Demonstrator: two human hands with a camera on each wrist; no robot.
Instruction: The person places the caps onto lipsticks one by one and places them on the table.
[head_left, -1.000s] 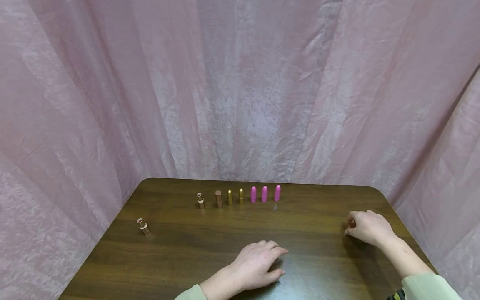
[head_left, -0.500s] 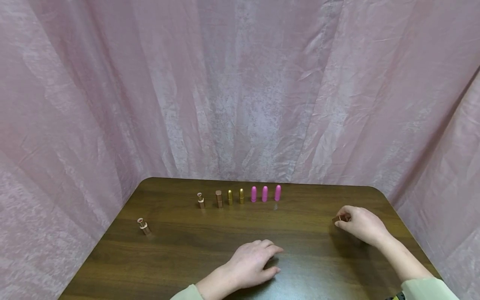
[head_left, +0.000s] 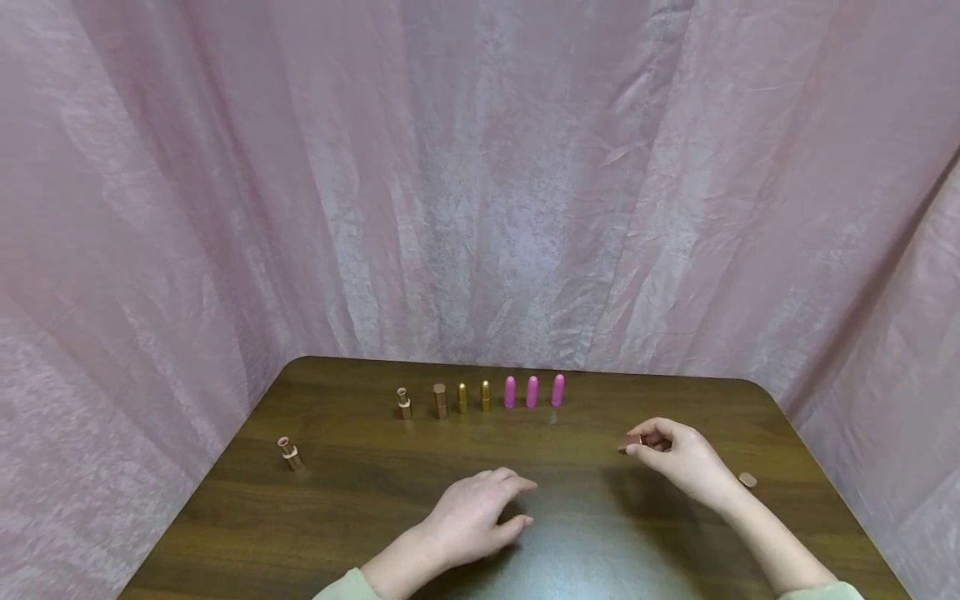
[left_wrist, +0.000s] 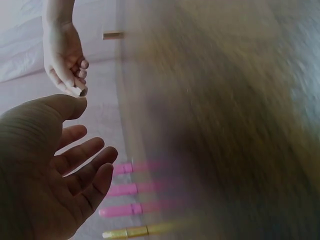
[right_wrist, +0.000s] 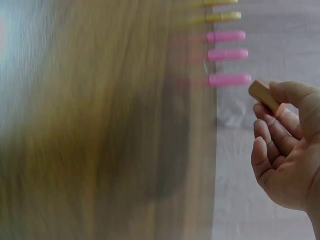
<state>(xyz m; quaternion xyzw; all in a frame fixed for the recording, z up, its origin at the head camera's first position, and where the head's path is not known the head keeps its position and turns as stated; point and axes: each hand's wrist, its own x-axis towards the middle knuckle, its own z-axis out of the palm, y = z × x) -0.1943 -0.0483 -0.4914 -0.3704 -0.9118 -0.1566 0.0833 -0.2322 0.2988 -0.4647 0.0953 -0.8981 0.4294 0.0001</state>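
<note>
My right hand [head_left: 686,462] pinches a copper-brown lipstick cap [right_wrist: 262,94] between thumb and fingertips, tilted and raised over the table's right half. The fingers cover part of the cap. My left hand [head_left: 472,517] hovers palm down over the front middle, fingers loosely spread and holding nothing. Two uncapped copper lipstick tubes stand upright, one at the far left [head_left: 290,454] and one in the back row [head_left: 405,404]. Beside the latter is a closed copper lipstick [head_left: 440,401]. Another copper piece [head_left: 747,480] stands at the right, partly behind my right forearm.
Two gold lipsticks [head_left: 485,396] and three pink ones [head_left: 532,392] continue the upright row near the back edge of the brown wooden table [head_left: 360,475]. A small clear mark or scrap [head_left: 553,417] lies before the rightmost pink one. Pink curtains [head_left: 480,183] hang behind.
My right hand has moved left from the table's right side, carrying the cap and uncovering the copper piece there. My left hand has drifted slightly left.
</note>
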